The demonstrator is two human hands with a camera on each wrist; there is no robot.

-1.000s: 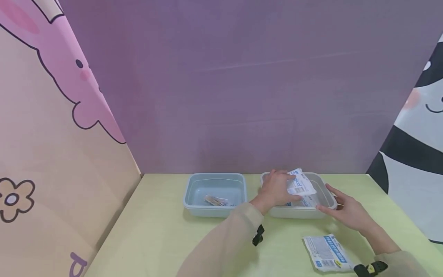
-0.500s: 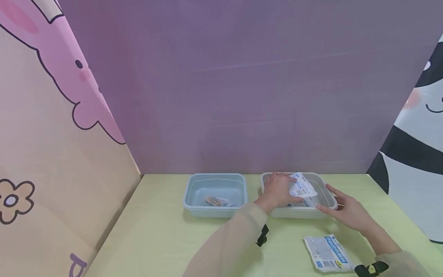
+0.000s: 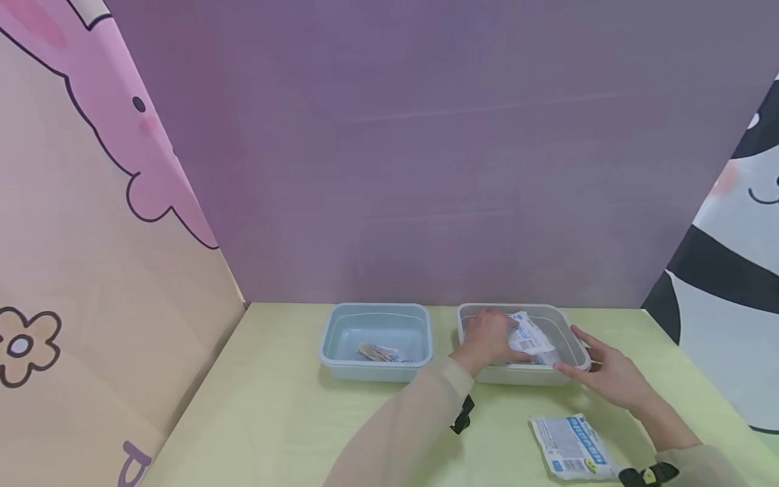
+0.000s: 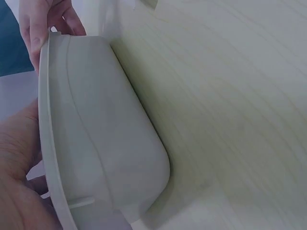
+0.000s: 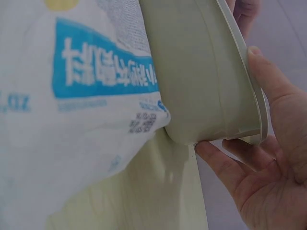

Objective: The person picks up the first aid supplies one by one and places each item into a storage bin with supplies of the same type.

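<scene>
In the head view my left hand reaches into the pale grey plastic bin and holds a white packet with blue print between fingers and thumb. Clear wrapping of another packet shows beneath it. My right hand grips the bin's right front corner, thumb at the rim and fingers around the outer side; the right wrist view shows these fingers against the wall. From the left wrist, the bin's outer wall hides the packet.
A light blue bin with thin wooden sticks in clear wrapping stands left of the grey one. Nearer the person, a larger white and blue packet lies on the yellow-green table. A purple wall rises behind.
The left hand has lowered the white packet into the grey bin and shifted slightly right. The right hand has kept its hold on the bin's corner.
</scene>
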